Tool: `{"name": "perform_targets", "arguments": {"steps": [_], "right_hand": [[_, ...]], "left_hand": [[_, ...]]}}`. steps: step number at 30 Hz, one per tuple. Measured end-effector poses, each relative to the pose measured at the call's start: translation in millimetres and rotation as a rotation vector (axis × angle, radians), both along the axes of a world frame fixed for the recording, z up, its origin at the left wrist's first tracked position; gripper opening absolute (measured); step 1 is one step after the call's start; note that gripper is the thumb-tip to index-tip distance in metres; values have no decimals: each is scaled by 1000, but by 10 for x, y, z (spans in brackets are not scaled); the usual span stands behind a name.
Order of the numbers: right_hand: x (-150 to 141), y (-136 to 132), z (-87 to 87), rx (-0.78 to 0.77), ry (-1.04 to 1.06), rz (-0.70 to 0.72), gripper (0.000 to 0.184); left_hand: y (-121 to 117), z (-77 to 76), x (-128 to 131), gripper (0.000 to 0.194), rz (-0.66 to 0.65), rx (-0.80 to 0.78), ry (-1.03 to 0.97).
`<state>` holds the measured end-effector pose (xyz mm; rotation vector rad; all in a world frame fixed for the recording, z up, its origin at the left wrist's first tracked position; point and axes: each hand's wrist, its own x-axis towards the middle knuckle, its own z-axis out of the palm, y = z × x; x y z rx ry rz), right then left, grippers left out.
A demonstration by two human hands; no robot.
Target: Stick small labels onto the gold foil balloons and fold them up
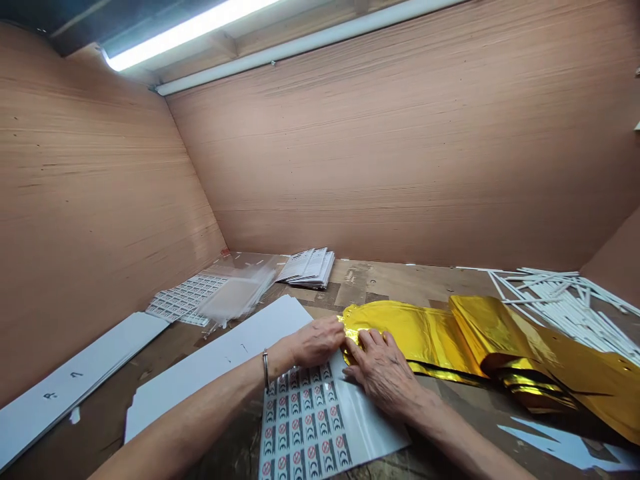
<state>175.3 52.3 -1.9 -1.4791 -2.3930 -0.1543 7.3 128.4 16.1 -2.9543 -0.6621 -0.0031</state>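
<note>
Shiny gold foil sheets (415,333) lie stacked across the right half of the table, folded over in the middle. My left hand (319,341) pinches at their left edge; its fingertips are closed, and what is between them is too small to make out. Beside it, my right hand (379,365) rests with spread fingers on the left end of the foil. Under both wrists is a sheet of small stickers (305,427) printed with CE marks and red prohibition signs, its right part blank and glossy.
Long white card strips (210,353) lie to the left, some with handwriting. Clear plastic bags (237,293), another sticker sheet (187,297) and a stack of printed papers (307,267) sit farther back. White sticks (570,307) are heaped at right. Wooden panels (400,147) enclose the table.
</note>
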Motion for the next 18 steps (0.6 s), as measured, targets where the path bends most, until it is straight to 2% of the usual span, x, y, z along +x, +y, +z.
{"name": "perform_targets", "arguments": {"steps": [2,4,8,12,16,18], "right_hand": [[-25,37,28,-19,-15,14,30],[-57,54,29,-25,-20,16,28],[-112,34,12,-29,27,-11,24],[-150,33,-8,-27,89,-52,23],[-190,51,-30,-9,115,-88,20],[-208,52,-32,-6,120,-100,19]], "left_hand": [[32,-2,-53,17,168,-44,-124],[57,-8,-97,21,243,-89,-179],[75,-28,-121,21,160,-152,-110],[92,-68,-80,18,190,-135,-154],[107,-87,12,23,494,-125,-298],[95,-68,78,23,612,-111,-302]]}}
